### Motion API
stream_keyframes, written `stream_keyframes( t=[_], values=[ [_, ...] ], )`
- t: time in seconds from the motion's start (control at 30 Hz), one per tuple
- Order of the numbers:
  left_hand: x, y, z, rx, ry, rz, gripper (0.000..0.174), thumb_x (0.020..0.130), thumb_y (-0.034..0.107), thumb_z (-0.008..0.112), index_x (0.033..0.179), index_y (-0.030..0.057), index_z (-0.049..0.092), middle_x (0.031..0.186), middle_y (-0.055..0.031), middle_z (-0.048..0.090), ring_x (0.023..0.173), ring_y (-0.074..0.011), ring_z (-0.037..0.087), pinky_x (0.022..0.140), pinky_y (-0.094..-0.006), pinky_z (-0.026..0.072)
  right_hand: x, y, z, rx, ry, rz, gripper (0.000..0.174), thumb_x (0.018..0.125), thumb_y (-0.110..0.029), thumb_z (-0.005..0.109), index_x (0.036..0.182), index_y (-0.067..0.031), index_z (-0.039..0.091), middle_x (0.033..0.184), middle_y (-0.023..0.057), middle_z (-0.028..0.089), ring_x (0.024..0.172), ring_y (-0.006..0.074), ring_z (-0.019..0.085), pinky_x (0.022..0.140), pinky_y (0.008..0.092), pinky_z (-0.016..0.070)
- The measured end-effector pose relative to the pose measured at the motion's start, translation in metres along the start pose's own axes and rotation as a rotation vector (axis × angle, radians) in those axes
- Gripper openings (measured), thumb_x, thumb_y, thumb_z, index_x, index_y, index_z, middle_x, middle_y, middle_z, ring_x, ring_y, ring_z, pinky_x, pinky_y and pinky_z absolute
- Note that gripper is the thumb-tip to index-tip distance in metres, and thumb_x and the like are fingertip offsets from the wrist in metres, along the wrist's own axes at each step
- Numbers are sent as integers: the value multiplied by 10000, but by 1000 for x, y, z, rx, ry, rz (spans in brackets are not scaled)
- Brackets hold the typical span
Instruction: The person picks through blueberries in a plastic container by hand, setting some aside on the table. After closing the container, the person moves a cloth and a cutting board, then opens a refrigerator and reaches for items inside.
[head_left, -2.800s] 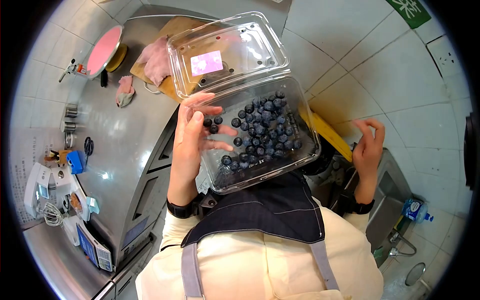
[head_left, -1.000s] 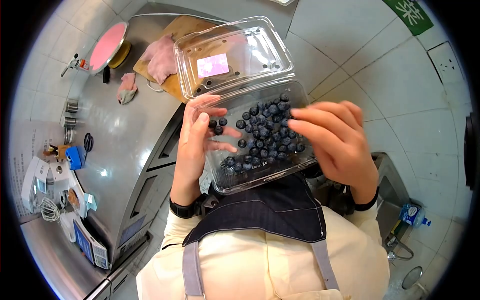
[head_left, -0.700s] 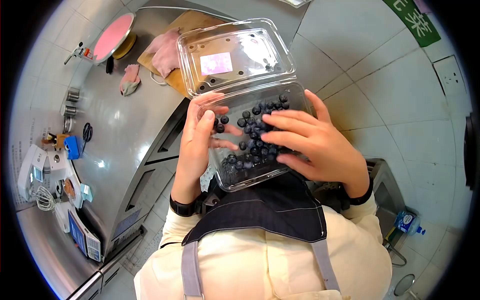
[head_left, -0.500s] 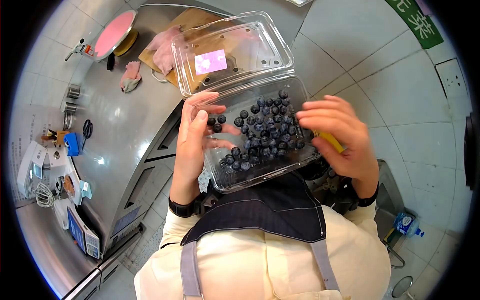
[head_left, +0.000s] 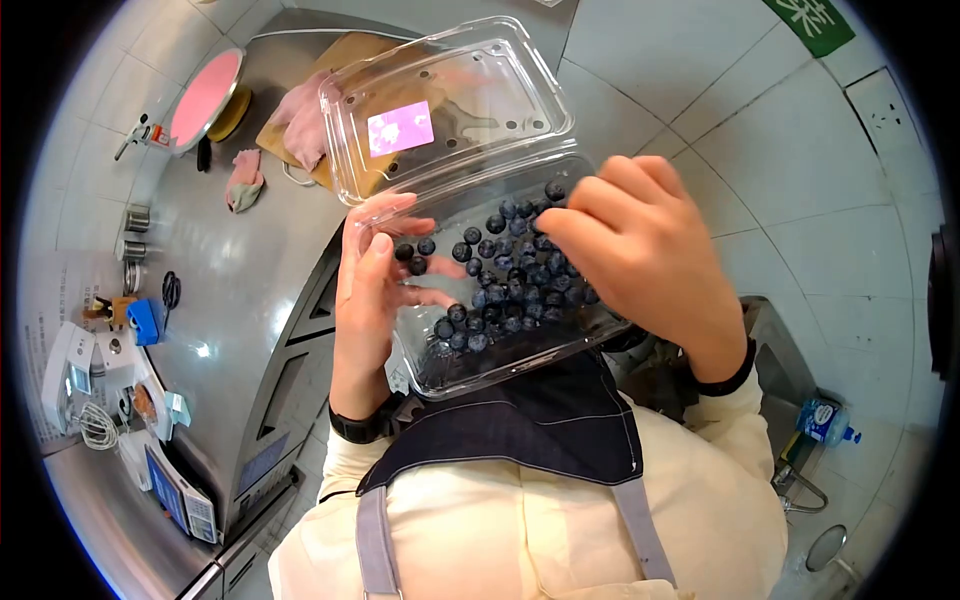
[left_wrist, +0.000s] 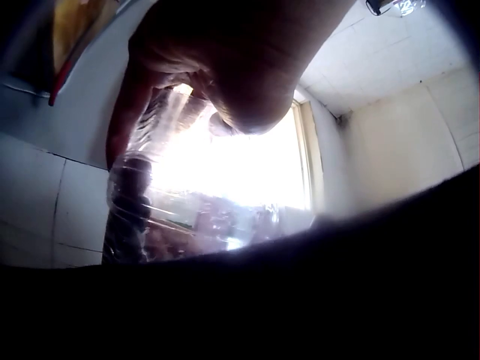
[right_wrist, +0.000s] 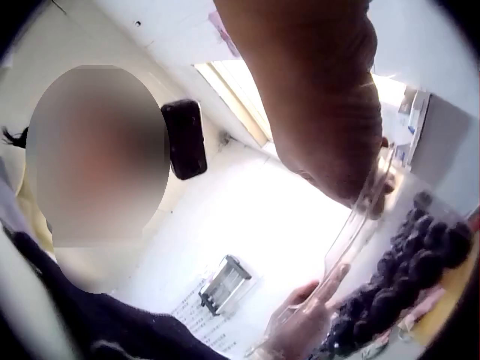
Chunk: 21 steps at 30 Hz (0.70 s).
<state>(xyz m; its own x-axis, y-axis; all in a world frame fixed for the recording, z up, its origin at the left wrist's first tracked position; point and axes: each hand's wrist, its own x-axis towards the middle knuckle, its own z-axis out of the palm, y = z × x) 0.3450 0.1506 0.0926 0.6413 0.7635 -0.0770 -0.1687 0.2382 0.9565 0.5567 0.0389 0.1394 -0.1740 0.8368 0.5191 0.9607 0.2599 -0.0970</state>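
Observation:
A clear plastic clamshell box (head_left: 430, 375) is held up in front of the apron, its hinged lid (head_left: 470, 85) swung open with a pink label. Many blueberries (head_left: 515, 290) lie in the base, most toward the middle and right. My left hand (head_left: 365, 300) grips the box's left side, thumb at the rim and fingers showing through the plastic beneath. My right hand (head_left: 640, 250) is over the right side with curled fingers, fingertips down among the upper berries. I cannot tell whether it pinches a berry. The right wrist view shows blueberries (right_wrist: 405, 285) through the clear wall.
On the steel counter (head_left: 240, 250) are a wooden board (head_left: 350, 55) with a pink cloth (head_left: 305, 120), a pink turntable (head_left: 207, 100), scissors (head_left: 171, 290) and a digital scale (head_left: 180, 495). At right, a blue-labelled bottle (head_left: 825, 420) stands by the sink tap (head_left: 805, 490).
My right hand came in from beside the box, spread over the berries, drew back to the right rim, and is now over the berries again with curled fingers. My left hand keeps its grip.

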Motion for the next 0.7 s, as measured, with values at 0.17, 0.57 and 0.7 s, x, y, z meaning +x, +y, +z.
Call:
stream_keyframes(
  t=[0.17,0.57,0.7],
  values=[
    [-1,0,2,21,10,-16,449,949,334,433,1313,74,393,1149,-183,462,824,-273,655,609,-319,570,10,-5,22,-184,-131,-69,37,701,-109,597,736,-114,587,714,0,485,775,170,501,820,291,380],
    [-4,-8,-1,13,9,-49,424,956,314,428,1310,83,396,1132,-172,448,824,-257,646,607,-307,565,7,3,36,-176,-190,-63,110,680,-106,663,700,-113,555,722,5,515,825,169,529,880,304,380],
    [-3,-9,-3,-6,3,-39,433,953,331,434,1310,90,395,1131,-177,445,828,-268,647,610,-314,565,9,2,21,-47,-107,-35,106,705,-79,642,733,-113,545,689,6,519,806,171,549,871,310,390]
  ],
)
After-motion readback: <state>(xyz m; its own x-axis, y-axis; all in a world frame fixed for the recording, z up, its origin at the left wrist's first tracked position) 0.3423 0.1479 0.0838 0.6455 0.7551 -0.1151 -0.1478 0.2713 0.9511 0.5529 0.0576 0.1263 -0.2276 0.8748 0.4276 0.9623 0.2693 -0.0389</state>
